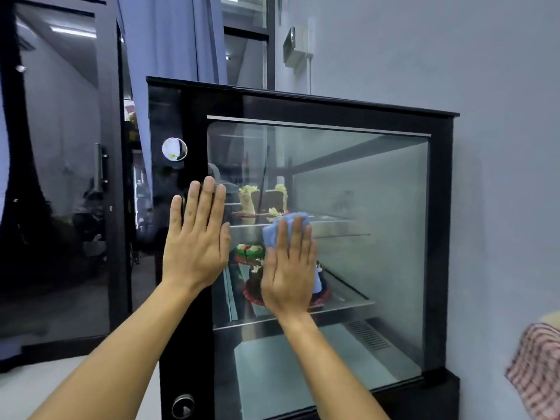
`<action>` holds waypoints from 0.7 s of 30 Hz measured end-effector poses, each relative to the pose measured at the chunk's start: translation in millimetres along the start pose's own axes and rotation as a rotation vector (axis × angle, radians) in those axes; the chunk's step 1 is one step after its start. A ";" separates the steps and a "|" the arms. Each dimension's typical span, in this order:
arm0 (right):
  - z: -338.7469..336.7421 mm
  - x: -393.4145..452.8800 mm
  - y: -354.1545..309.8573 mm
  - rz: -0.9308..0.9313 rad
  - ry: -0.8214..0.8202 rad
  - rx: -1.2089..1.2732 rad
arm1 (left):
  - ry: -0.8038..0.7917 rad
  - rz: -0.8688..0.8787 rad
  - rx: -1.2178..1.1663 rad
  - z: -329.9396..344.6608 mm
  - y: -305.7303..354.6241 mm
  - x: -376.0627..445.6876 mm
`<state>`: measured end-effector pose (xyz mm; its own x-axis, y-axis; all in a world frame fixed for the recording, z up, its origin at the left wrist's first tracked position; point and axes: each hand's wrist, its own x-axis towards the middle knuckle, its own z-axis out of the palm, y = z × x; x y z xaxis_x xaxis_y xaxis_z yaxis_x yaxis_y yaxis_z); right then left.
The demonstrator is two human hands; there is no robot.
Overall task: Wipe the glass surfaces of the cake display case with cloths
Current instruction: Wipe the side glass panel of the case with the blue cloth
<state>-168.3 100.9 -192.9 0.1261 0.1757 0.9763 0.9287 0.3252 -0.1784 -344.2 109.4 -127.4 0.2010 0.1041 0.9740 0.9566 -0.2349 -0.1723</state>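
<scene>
A black-framed cake display case (pixel 441 237) fills the middle of the view, its large glass panel (pixel 378 207) facing me. My right hand (pixel 288 268) lies flat with straight fingers, pressing a blue cloth (pixel 274 230) against the glass near its left-centre. My left hand (pixel 195 241) is spread flat on the case's black left frame, its fingertips reaching the glass edge. Behind the glass, cakes (pixel 251 253) sit on glass shelves, partly hidden by my right hand.
A grey wall (pixel 500 177) stands right behind the case on the right. A dark glass door (pixel 60 177) and blue curtain (pixel 169 40) are to the left. A red checked cloth (pixel 536 371) lies at the right edge. Round fittings (pixel 174 149) sit on the frame.
</scene>
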 end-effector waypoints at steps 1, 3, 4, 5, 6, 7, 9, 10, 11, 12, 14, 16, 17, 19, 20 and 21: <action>-3.5 18.5 11.0 -0.234 -0.057 -0.022 | -0.005 0.011 -0.002 0.9 3.0 -1.6; -24.2 65.7 56.0 -0.481 -0.087 -0.069 | 0.001 0.008 -0.003 2.6 2.4 -2.2; -35.7 86.5 86.5 -0.455 -0.076 -0.082 | 0.003 0.004 -0.005 3.6 1.3 -3.2; -47.3 104.3 119.8 -0.337 -0.037 -0.080 | 0.008 0.003 -0.003 5.2 1.2 -2.7; -59.5 111.2 153.9 -0.129 0.012 -0.055 | 0.007 -0.001 -0.001 3.5 1.5 -3.7; -69.9 109.3 184.5 0.110 0.075 -0.016 | 0.012 -0.001 -0.001 3.0 3.3 -2.8; -78.6 77.2 223.5 0.565 0.224 0.035 | 0.012 -0.001 0.014 3.6 5.6 -2.1; -76.4 55.0 224.3 0.807 0.313 0.070 | 0.010 -0.004 0.016 4.0 5.3 -3.4; -70.5 38.7 211.9 1.046 0.375 0.107 | 0.014 -0.012 0.018 5.1 5.0 -3.4; -63.5 27.7 188.6 1.240 0.391 0.147 | 0.010 -0.018 0.018 5.7 4.6 -4.1; -47.2 34.3 133.9 1.249 0.373 0.188 | 0.004 -0.015 0.004 5.5 4.7 -4.9; -31.2 61.1 92.9 0.874 0.268 0.111 | 0.000 -0.010 0.000 4.2 4.7 -4.7; -29.8 80.0 83.6 0.636 0.210 0.063 | -0.001 -0.010 0.001 4.1 4.8 -4.1; -35.0 121.7 98.4 0.282 0.133 0.033 | -0.002 -0.011 -0.003 3.9 5.4 -5.2; -41.0 140.1 115.8 0.200 0.129 0.024 | 0.000 -0.009 -0.002 4.1 5.3 -5.0; -48.7 152.9 137.7 0.191 0.144 0.015 | -0.002 -0.009 -0.001 5.0 5.5 -5.1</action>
<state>-4.1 127.2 -62.3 0.3485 0.1010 0.9318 0.8782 0.3124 -0.3623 -338.8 112.4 -134.1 0.1925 0.1079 0.9753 0.9582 -0.2349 -0.1631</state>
